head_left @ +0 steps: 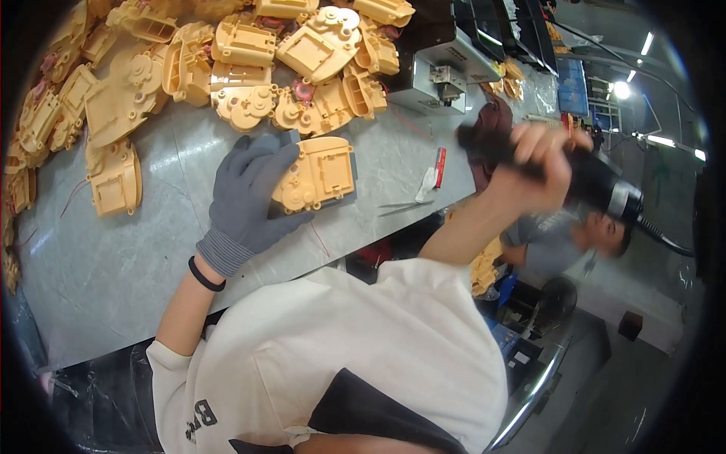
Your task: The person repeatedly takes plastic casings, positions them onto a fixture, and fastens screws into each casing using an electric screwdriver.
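Note:
In a grey knitted glove, my left hand (pixel 253 197) grips the left side of a yellow plastic housing (pixel 327 172), thumb below and fingers above. This housing sits on a dark grey block (pixel 352 178) on the table; its face shows a rectangular compartment and round bosses. Bare and raised at the right, my right hand (pixel 541 159) is wrapped round a black electric screwdriver (pixel 605 181), slightly blurred. A cord runs from the screwdriver's right end. The tool is well apart from the housing.
Several similar housings (pixel 246 94) are heaped along the far and left sides of the grey table (pixel 174 265). A metal machine (pixel 446 76) stands at the far right. Tweezers (pixel 406 204) and a red-and-white tube (pixel 435 174) lie near the right edge. Beyond sits another person (pixel 560 238).

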Demonstrator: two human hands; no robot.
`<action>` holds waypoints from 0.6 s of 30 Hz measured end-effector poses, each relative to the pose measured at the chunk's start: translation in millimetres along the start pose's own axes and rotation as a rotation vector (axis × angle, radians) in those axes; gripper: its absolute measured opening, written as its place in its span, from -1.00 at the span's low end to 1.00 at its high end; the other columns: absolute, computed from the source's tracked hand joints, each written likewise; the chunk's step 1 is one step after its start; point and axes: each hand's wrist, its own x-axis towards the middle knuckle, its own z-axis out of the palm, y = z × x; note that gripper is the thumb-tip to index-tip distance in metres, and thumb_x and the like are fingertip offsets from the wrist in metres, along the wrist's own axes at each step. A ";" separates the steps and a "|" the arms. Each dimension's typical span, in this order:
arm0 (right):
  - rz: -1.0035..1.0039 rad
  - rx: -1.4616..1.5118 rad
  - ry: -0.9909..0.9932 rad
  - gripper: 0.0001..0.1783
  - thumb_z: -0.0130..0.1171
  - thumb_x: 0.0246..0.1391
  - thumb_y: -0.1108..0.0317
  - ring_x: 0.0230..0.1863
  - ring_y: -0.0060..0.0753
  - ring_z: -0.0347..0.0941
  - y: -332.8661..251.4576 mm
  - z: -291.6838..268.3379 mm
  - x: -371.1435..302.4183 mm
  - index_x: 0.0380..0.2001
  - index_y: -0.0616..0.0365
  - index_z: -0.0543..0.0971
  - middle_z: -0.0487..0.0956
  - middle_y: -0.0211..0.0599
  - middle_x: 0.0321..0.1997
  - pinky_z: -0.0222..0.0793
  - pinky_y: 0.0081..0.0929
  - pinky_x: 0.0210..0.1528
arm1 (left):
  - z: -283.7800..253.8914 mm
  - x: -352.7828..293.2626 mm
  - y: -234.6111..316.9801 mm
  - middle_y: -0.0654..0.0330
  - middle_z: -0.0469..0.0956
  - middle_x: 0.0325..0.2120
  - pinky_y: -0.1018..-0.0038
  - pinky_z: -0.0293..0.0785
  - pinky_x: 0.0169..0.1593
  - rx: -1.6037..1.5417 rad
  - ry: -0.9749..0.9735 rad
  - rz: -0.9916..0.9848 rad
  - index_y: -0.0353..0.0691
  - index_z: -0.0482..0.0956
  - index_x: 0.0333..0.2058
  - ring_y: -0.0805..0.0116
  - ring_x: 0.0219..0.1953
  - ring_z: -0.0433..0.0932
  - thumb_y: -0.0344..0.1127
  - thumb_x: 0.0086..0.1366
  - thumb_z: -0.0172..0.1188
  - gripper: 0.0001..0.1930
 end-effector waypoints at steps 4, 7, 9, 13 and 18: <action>-0.111 -0.450 0.281 -0.63 0.06 -0.26 0.65 -0.71 -0.39 0.34 43.2 -38.0 48.7 -0.26 0.26 0.35 0.38 -0.29 -0.67 0.36 -0.36 -0.49 | 3.0 5.3 0.9 0.18 0.46 -0.21 0.21 0.20 0.10 -0.019 -0.008 -0.022 -0.13 0.33 0.08 0.17 -0.06 0.35 -0.11 -0.21 0.43 -0.19; 0.026 -0.414 0.220 -0.68 0.07 -0.25 0.65 -0.71 -0.40 0.32 52.8 -36.4 40.8 -0.30 0.27 0.36 0.39 -0.27 -0.66 0.35 -0.37 -0.48 | 1.5 5.6 -0.2 0.18 0.46 -0.22 0.22 0.20 0.09 -0.022 -0.006 -0.031 -0.13 0.33 0.08 0.16 -0.06 0.34 -0.11 -0.21 0.43 -0.19; 0.131 -0.292 0.161 -0.66 0.06 -0.23 0.65 -0.70 -0.40 0.33 40.5 -25.3 18.2 -0.27 0.26 0.35 0.39 -0.27 -0.65 0.34 -0.36 -0.47 | 0.0 1.2 1.0 0.17 0.46 -0.23 0.22 0.21 0.08 0.004 0.002 -0.044 -0.13 0.34 0.08 0.15 -0.06 0.34 -0.11 -0.22 0.44 -0.19; 0.182 0.072 -0.389 -0.55 0.04 -0.15 0.63 -0.67 -0.41 0.33 9.3 24.5 -28.1 -0.13 0.16 0.21 0.39 -0.26 -0.61 0.32 -0.31 -0.46 | -0.9 4.0 -3.1 0.15 0.45 -0.21 0.20 0.17 0.15 -0.047 -0.013 -0.025 -0.15 0.33 0.09 0.12 -0.07 0.34 -0.05 -0.21 0.42 -0.17; 0.146 0.141 -0.720 -0.47 0.09 -0.19 0.69 -0.65 -0.39 0.34 21.7 75.8 -39.6 -0.13 0.17 0.16 0.41 -0.23 -0.58 0.35 -0.38 -0.52 | 1.5 -1.9 -4.9 0.11 0.44 -0.17 0.17 0.15 0.20 0.008 0.046 -0.008 -0.17 0.28 0.12 0.14 -0.05 0.35 0.01 -0.20 0.40 -0.13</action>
